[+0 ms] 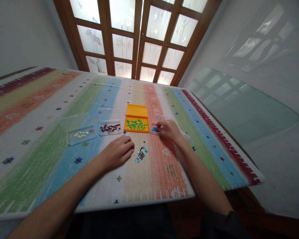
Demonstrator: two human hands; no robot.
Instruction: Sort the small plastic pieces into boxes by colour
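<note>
My right hand (pixel 168 128) reaches into a small clear box (pixel 153 133) of blue bricks (pixel 153 129). Its thumb and fingers are pinched together among the bricks, and what they hold, if anything, is hidden. My left hand (pixel 121 149) rests palm down on the cloth with its fingers loosely bent and a little apart, seeming to hold nothing. Just right of it lies a small pile of loose bricks (pixel 141 154) in blue, brown and cream. A lone brown brick (pixel 144 142) sits above the pile.
A yellow case (pixel 137 131) with its lid folded back holds green bricks (pixel 137 124). Left of it stand a clear box (pixel 110 133) of brown bricks and another clear box (pixel 82 140) of cream bricks. A striped cloth (pixel 102 186) covers the table, whose front edge is near me.
</note>
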